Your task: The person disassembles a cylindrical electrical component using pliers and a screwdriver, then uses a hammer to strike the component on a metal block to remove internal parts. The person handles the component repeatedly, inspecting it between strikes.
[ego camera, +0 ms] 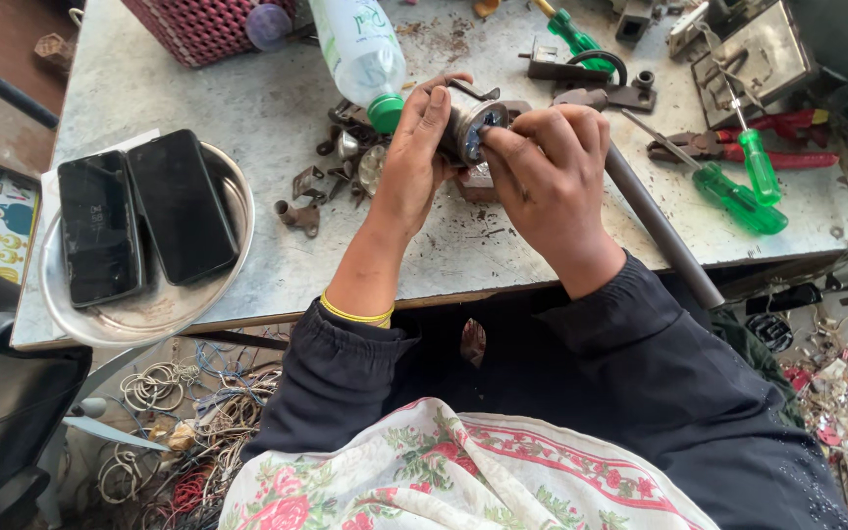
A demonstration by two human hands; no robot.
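Observation:
My left hand grips a small round metal cylinder part from the left side, just above the grey workbench. My right hand is closed over its face, fingertips pinching at the front of the part. What the right fingertips hold is too small to tell. Small rusty metal brackets and bits lie on the bench just left of my left hand.
A clear plastic bottle with a green cap lies behind my hands. Green-handled screwdrivers, red pliers, a grey metal rod and lock cases sit to the right. A steel plate holds two black phones at left.

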